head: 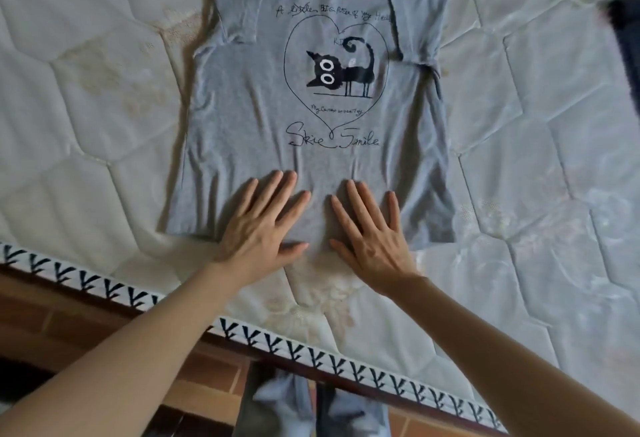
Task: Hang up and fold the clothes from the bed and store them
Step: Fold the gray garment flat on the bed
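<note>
Grey T-shirt [311, 152] flat, print side up, on the mattress [104, 125]; both sleeves folded in; hem near the bed edge.

Left hand [261, 228] and right hand [370, 234] both flat, fingers straight and spread, pressing the lower hem, gripping nothing. Risk: pushing the fabric upward could bunch it below the print or flip the sleeves back out; the right sleeve already looks twisted. Dark item [623, 41] at the right edge, well apart, too blurred to identify. Nothing blocks the fold; patterned mattress trim [311, 357] runs just below the hem.

Head camera looks steeply down, close over the mattress [104, 131] edge.
</note>
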Available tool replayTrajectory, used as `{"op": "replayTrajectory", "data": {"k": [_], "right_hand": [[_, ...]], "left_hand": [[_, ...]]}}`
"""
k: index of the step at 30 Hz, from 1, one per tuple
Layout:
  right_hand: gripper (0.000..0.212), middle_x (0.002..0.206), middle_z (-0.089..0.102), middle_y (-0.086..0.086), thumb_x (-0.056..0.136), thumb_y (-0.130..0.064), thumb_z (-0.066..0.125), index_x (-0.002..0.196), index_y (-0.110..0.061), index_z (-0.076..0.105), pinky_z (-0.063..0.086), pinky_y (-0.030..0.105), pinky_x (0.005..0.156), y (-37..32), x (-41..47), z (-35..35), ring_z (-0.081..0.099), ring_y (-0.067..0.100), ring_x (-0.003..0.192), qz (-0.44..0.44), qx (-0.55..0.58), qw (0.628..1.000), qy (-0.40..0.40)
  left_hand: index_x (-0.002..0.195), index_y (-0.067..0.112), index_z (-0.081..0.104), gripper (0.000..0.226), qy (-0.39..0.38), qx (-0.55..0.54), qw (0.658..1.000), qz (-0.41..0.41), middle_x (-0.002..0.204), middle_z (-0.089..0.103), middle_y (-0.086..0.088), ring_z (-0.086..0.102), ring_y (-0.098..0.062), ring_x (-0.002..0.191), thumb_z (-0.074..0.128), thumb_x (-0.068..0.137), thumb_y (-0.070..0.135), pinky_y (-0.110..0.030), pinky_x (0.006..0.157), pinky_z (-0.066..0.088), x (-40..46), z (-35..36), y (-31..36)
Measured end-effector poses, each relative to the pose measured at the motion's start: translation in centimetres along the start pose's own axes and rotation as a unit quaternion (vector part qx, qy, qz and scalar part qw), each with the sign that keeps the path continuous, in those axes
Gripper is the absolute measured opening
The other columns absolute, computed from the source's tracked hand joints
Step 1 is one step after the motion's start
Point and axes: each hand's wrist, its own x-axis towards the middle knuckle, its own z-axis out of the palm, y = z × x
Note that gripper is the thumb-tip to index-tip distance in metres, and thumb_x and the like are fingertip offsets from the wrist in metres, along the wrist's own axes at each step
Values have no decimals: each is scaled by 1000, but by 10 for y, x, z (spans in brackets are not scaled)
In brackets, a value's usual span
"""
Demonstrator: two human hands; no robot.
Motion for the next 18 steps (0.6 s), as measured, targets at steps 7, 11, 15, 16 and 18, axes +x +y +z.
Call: {"op": "replayTrajectory", "data": {"k": [7, 11, 15, 16, 18], "right_hand": [[65, 160, 25, 19, 94, -24, 49, 154, -9, 28, 23, 67, 111, 10, -36, -3, 21, 36, 148, -45, -19, 999, -11], [56, 149, 41, 23, 91, 0, 44, 146, -4, 38, 33, 56, 111, 23, -44, -4, 34, 37, 140, -44, 2, 998, 54], [29, 112, 58, 17, 90, -3, 48, 118, -7, 55, 46, 43, 86, 25, -37, -15, 56, 34, 101, -8, 11, 994, 105], [24, 103, 58, 14, 87, -4, 47, 109, -8, 57, 48, 42, 78, 24, -34, -20, 55, 32, 92, 10, 10, 994, 107], [18, 85, 56, 10, 80, -5, 43, 85, -8, 60, 50, 41, 61, 24, -28, -30, 54, 31, 75, 52, 3, 994, 100]], "left_hand": [[150, 17, 34, 75, -47, 24, 996, 72, 158, 28, -16, 27, -35, 145, 44, 80, 43, -58, 113, 24, -15, -10, -19], [139, 12, 49, 59, -14, 21, 998, 56, 147, 46, -19, 45, -37, 133, 38, 81, 14, -54, 103, 41, -11, -15, -17], [101, 7, 65, 37, 70, 4, 997, 10, 103, 62, -12, 59, -32, 86, 56, 68, -9, -40, 67, 52, -10, -22, -12], [94, 8, 64, 35, 71, 2, 997, 4, 95, 60, -10, 57, -30, 79, 61, 65, -12, -39, 63, 50, -11, -25, -12], [82, 9, 62, 30, 63, -8, 998, -4, 83, 57, -8, 55, -30, 72, 63, 61, -13, -38, 58, 49, -16, -27, -14]]}}
